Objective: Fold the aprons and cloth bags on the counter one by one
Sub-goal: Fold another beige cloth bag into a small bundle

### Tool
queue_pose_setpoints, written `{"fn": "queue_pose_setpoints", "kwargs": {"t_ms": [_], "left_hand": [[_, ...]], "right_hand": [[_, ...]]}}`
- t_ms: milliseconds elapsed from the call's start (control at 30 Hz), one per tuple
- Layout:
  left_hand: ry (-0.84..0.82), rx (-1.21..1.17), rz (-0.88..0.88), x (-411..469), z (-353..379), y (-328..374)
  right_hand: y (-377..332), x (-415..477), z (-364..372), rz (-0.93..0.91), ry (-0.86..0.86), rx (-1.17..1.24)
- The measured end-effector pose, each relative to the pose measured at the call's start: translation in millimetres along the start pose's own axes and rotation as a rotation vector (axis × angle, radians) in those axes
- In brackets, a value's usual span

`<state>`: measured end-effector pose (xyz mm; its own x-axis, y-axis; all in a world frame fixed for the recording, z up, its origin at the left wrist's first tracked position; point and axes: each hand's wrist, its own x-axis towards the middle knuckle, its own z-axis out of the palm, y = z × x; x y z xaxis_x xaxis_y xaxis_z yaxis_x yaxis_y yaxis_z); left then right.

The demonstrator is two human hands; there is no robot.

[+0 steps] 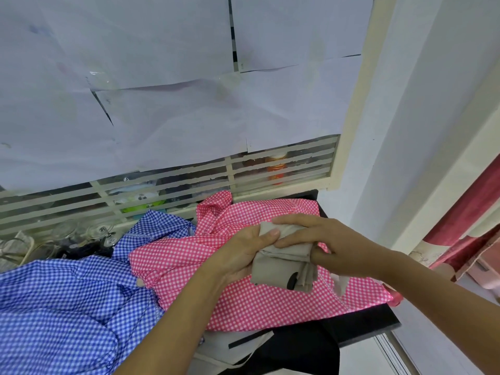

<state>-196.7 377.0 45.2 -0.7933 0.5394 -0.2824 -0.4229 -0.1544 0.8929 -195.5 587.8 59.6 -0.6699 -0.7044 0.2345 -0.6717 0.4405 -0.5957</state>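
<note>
A small folded beige cloth bag [278, 269] with a black mark is held above the counter between both hands. My left hand [243, 255] grips its left side, thumb pressed on top. My right hand [322, 239] holds its top and right edge, fingers laid over the fold and thumb underneath. Below them a pink gingham apron [243, 307] lies spread and rumpled on the black counter [378, 323]. A blue gingham apron [67, 307] is heaped at the left.
A white cloth with a black strap [235, 347] and a black cloth [305, 350] hang at the counter's front edge. Behind stands a cabinet with slatted glass [162, 190], papers taped over it. Glasses [100, 234] sit at the back left. A red curtain [470, 212] hangs right.
</note>
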Motion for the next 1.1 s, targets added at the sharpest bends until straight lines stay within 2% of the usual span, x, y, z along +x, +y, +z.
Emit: {"fn": "queue_pose_setpoints", "kwargs": {"t_ms": [67, 133, 267, 333, 467, 567, 667, 733, 833, 933, 1033, 1100], "left_hand": [[0.025, 0.107, 0.03, -2, -3, 1], [0.061, 0.31, 0.091, -5, -1, 6], [0.132, 0.677, 0.254, -6, 6, 12], [0.16, 0.743, 0.304, -3, 7, 10], [0.202, 0.751, 0.309, 1, 7, 2], [0.249, 0.609, 0.198, 1, 8, -2], [0.154, 0.365, -0.08, -3, 6, -7], [0.071, 0.182, -0.193, -7, 5, -9], [-0.046, 0.005, -0.205, -11, 4, -9], [-0.124, -0.155, -0.2, -11, 0, -9], [-0.354, -0.113, -0.232, -11, -5, -7], [-0.501, -0.031, -0.204, -12, -5, -3]], "right_hand": [[-5, 2, -4, 0.216, 0.068, 0.48], [-7, 2, -5, 0.382, 0.199, 0.725], [-10, 1, 12, 0.529, 0.102, 0.567], [-14, 1, 20, 0.514, 0.141, 0.516], [-17, -1, 23, 0.482, 0.228, 0.574], [-14, -2, 25, 0.476, 0.273, 0.508], [-8, -6, 29, 0.454, 0.324, 0.3], [-4, -10, 32, 0.41, 0.359, 0.174], [-2, -11, 37, 0.296, 0.395, -0.005], [-3, -11, 33, 0.0, 0.363, -0.38], [-10, -13, 19, -0.305, 0.256, -0.639], [-16, -11, 11, -0.437, 0.218, -0.727]]}}
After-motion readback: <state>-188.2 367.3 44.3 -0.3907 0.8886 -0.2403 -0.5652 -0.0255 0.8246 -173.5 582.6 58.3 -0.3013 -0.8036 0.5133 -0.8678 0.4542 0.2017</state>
